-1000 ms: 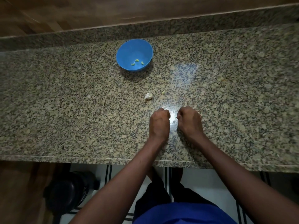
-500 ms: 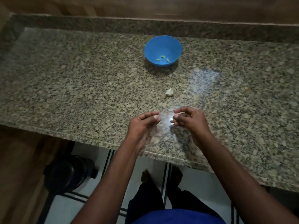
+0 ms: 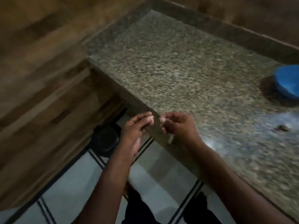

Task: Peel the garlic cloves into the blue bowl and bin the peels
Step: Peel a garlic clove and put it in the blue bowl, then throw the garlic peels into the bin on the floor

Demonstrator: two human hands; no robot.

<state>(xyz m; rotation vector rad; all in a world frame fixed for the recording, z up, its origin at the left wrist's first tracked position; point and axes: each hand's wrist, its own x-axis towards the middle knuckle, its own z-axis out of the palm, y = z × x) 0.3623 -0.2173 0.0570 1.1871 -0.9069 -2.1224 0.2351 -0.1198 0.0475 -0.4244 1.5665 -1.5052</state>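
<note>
Swinging left off the worktop, both hands now hover above the black bin: right hand and left hand pinch pale scraps (probably peels); blue bowl sits far right of the grip.

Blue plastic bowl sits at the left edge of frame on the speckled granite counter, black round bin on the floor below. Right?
Not quite. The head view shows the blue plastic bowl at the right edge of frame, not the left. It does sit on the speckled granite counter, with the black round bin on the floor below.
</note>
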